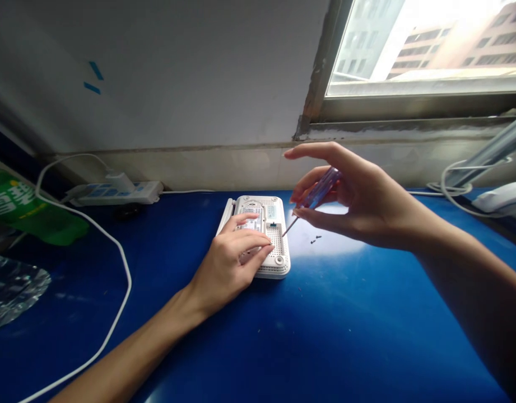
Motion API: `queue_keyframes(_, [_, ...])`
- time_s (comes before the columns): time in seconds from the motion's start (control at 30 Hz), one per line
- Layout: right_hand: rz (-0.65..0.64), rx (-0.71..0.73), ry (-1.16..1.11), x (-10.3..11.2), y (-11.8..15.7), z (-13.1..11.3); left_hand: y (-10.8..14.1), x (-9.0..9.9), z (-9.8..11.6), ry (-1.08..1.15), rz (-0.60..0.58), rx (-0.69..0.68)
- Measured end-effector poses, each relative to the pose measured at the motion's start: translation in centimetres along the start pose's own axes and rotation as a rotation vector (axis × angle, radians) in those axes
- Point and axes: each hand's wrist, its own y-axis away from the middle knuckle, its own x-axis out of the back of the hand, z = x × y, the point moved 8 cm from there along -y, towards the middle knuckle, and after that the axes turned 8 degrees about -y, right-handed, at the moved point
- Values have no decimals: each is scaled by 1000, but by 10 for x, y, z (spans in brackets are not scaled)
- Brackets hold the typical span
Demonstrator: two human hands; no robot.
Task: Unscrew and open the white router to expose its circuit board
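Note:
A white router-like device (pixel 275 239) with a vented face and round feet lies on the blue table (pixel 283 347). Over its left part rests my left hand (pixel 236 252), thumb and index finger pinched together above the vents; whatever they hold is too small to make out. My right hand (pixel 342 196) grips a screwdriver (pixel 320 189) by its purple-blue translucent handle, index finger raised. The shaft slants down left, its tip near the device's right edge; contact cannot be judged. Several small dark screws (pixel 315 239) lie right of the device.
At the left are a green bottle (pixel 31 207), a clear plastic bottle (pixel 16 288) and a power strip (pixel 115 192) against the wall. A white cable (pixel 125 268) curves down the left side. Coiled cable and a metal pole (pixel 487 151) stand at the right, below the window.

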Motion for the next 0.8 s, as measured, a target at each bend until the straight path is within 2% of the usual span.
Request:
queue_keyframes(0.1, [-28,-23,145,13,-1,15,-19,-1,4,-79,-97,-107])
queue_keyframes(0.17, [-61,-76,228,22,0,33,-37,-11,12,-126,-220,-202])
queue_keyframes(0.23, [-82,-152,285,30,1,55,-55,-26,18,-206,-357,-244])
queue_keyframes(0.37, [-73,-304,343,49,8,94,-82,-66,24,-374,-543,-266])
queue_keyframes(0.47, [-66,-362,327,59,13,111,-92,-93,26,-375,-598,-289])
queue_keyframes(0.57, [-70,-385,303,65,16,119,-95,-111,24,-373,-620,-301])
queue_keyframes(0.67, [-71,-387,279,67,18,122,-95,-118,23,-360,-631,-314])
queue_keyframes(0.8, [-60,-376,256,69,18,123,-94,-118,24,-333,-631,-329])
